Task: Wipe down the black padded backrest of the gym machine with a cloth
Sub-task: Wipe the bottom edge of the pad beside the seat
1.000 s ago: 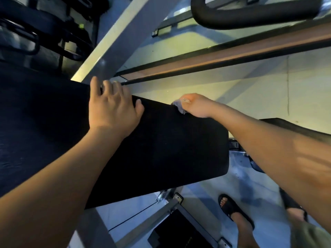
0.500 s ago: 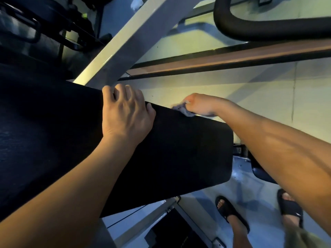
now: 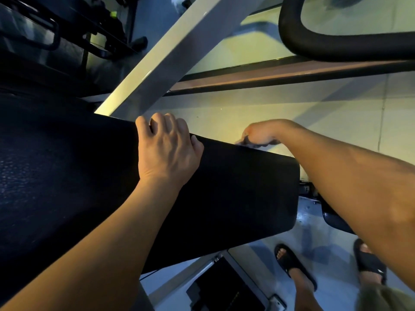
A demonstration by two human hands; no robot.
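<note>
The black padded backrest (image 3: 224,194) fills the left and middle of the view, a long slab slanting down to the right with a rounded end. Its covering is a dull, finely pebbled vinyl; the grain shows best at the far left where faint light catches it, and the rest is nearly featureless in the dim room.

The person's left hand (image 3: 166,151) lies on the upper edge of the pad, palm down, its fingers (image 3: 157,122) curled over the far side and gripping that edge, thumb lying along the top.

Further right, the right hand (image 3: 261,133) is bunched tight at the same far edge, closed on a small greyish cloth (image 3: 243,141). Only a crumpled scrap of it peeps out beneath the knuckles, touching the pad's rim.

Behind the pad a pale metal beam (image 3: 170,57) rises on a slant. Below, two feet in black sandals (image 3: 292,263) stand on the floor.
</note>
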